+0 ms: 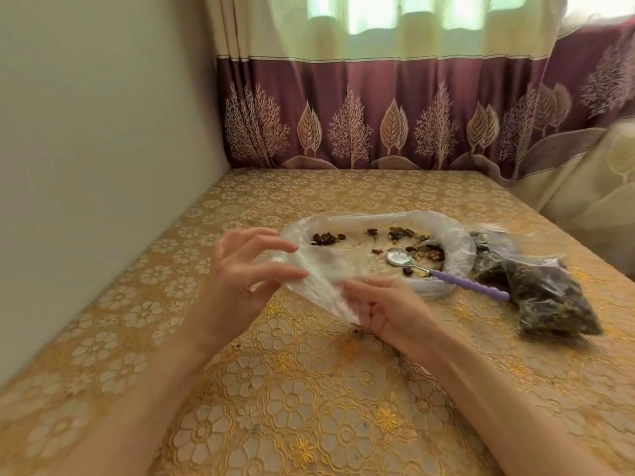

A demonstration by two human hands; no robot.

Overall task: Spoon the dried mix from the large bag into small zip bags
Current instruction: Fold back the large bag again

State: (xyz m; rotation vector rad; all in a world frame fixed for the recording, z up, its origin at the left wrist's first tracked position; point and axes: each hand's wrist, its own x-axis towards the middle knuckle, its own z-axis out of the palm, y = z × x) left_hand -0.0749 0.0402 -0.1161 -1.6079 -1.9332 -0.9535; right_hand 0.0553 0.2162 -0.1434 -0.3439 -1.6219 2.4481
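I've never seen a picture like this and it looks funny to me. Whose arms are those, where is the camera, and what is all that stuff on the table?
The arms belong to a person, not a machine. The camera sits on the person's head and looks down, so you see what they see.

The left hand and the right hand both hold a small clear bag, still empty, pinching its thin plastic as if to pull it open.

Behind it, on the table with the gold flowery cloth, lies the large clear bag, spread open. Only a few bits of dried mix are left inside. A spoon with a purple handle rests in it; nobody holds it now.

To the right lie filled small bags, dark with dried mix.

At the back hangs a purple curtain with trees and leaves.
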